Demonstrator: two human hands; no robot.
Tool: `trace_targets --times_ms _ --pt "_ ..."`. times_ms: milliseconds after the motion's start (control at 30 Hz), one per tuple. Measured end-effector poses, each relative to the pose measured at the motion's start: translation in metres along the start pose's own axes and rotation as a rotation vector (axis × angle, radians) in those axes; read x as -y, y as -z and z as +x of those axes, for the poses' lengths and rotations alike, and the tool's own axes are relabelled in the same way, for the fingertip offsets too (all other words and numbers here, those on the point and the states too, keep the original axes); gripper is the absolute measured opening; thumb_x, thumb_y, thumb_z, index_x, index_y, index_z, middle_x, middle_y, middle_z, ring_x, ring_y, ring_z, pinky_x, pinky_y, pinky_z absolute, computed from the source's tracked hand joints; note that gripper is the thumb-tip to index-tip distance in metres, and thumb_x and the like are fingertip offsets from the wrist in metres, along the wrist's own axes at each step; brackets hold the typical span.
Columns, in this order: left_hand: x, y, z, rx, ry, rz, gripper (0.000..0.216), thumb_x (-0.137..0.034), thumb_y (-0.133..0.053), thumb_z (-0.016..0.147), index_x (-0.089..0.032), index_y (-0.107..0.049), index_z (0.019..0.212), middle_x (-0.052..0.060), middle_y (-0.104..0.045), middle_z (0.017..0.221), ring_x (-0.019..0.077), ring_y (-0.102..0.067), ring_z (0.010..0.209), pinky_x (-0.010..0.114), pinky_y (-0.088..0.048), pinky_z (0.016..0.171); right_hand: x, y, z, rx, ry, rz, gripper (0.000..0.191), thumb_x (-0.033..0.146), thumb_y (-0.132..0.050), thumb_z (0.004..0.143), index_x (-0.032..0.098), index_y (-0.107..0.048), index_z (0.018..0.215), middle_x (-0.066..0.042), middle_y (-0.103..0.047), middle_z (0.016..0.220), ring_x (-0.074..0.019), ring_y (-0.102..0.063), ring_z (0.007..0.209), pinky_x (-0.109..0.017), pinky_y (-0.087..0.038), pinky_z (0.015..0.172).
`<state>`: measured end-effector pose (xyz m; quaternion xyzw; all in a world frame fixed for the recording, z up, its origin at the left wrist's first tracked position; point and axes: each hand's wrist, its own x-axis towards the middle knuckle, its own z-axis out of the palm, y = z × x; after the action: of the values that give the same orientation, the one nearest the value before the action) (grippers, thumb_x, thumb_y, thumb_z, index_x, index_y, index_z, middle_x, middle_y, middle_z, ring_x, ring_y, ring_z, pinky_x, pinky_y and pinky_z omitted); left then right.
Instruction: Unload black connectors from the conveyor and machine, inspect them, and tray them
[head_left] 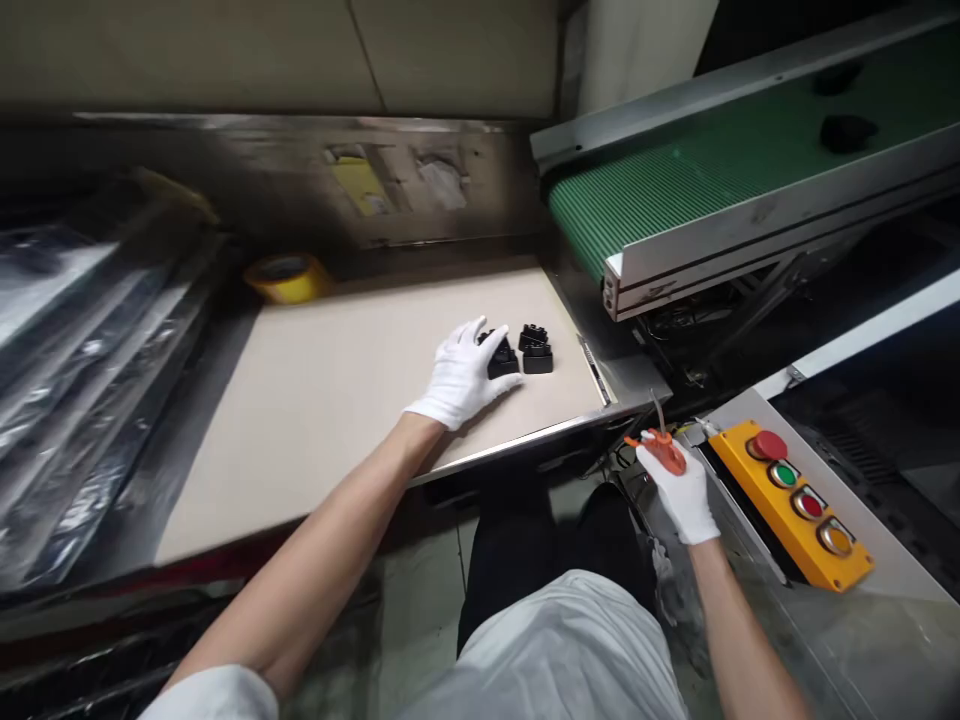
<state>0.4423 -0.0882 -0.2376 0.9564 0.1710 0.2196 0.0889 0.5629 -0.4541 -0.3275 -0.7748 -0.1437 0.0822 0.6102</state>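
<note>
My left hand [461,374], in a white glove, rests on the beige work surface [315,400] with its fingers closed around a small black plastic part [501,358]. Two more black parts [536,349] sit just to the right of it. My right hand [679,490], also gloved, hangs off the table's right corner and grips an orange-handled cutting tool [661,446] whose thin blade points up.
A green conveyor belt [712,160] slopes up at the right, carrying black parts [846,130]. A yellow button box [795,505] lies by my right hand. A yellow tape roll [289,277] stands at the table's back left; stacked plastic-wrapped trays [67,370] fill the left.
</note>
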Motion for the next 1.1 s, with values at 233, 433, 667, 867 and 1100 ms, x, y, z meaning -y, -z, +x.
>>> trace_targets --times_ms 233,433,667,867,1100 --pt "0.009 -0.019 0.02 -0.017 -0.057 -0.018 0.057 -0.055 -0.079 0.082 -0.016 -0.073 0.123 0.023 -0.049 0.156 0.0396 -0.043 0.147 0.054 -0.036 0.122 -0.009 -0.034 0.043 -0.155 -0.049 0.178 0.054 0.048 -0.086 0.066 0.014 -0.077 0.106 -0.014 -0.08 0.109 -0.0269 -0.074 0.1 -0.047 -0.056 0.101" --pt "0.007 -0.012 0.016 -0.001 -0.113 -0.018 0.049 -0.057 -0.076 0.083 -0.012 -0.074 0.103 0.023 -0.055 0.151 0.0421 -0.048 0.143 0.054 -0.04 0.121 -0.047 -0.033 0.008 -0.124 -0.12 -0.239 0.055 0.051 -0.073 0.075 0.014 -0.074 0.116 -0.014 -0.079 0.106 -0.0308 -0.073 0.096 -0.051 -0.056 0.095" --pt "0.014 -0.007 0.01 0.053 -0.181 -0.136 0.051 -0.062 -0.069 0.087 -0.012 -0.075 0.095 0.024 -0.049 0.156 0.0443 -0.043 0.147 0.059 -0.038 0.122 0.078 -0.022 -0.032 -0.197 0.546 -0.487 0.019 0.022 -0.066 0.092 0.022 -0.076 0.108 -0.008 -0.078 0.105 -0.0247 -0.073 0.097 -0.045 -0.057 0.097" --pt "0.017 -0.008 0.01 0.038 -0.148 -0.231 0.041 -0.053 -0.071 0.086 -0.013 -0.075 0.094 0.023 -0.051 0.154 0.0428 -0.043 0.147 0.059 -0.037 0.123 0.169 -0.141 0.046 0.261 0.933 -0.86 0.041 0.016 -0.054 0.095 0.014 -0.066 0.134 -0.016 -0.069 0.134 -0.0335 -0.064 0.116 -0.052 -0.055 0.101" --pt "0.018 -0.003 0.009 0.036 -0.181 -0.331 0.034 -0.048 -0.068 0.087 -0.015 -0.071 0.085 0.026 -0.058 0.145 0.0427 -0.052 0.14 0.057 -0.043 0.119 0.137 -0.177 0.051 0.251 0.895 -0.838 0.035 0.016 -0.051 0.095 0.016 -0.071 0.124 -0.017 -0.067 0.134 -0.033 -0.06 0.123 -0.05 -0.055 0.104"
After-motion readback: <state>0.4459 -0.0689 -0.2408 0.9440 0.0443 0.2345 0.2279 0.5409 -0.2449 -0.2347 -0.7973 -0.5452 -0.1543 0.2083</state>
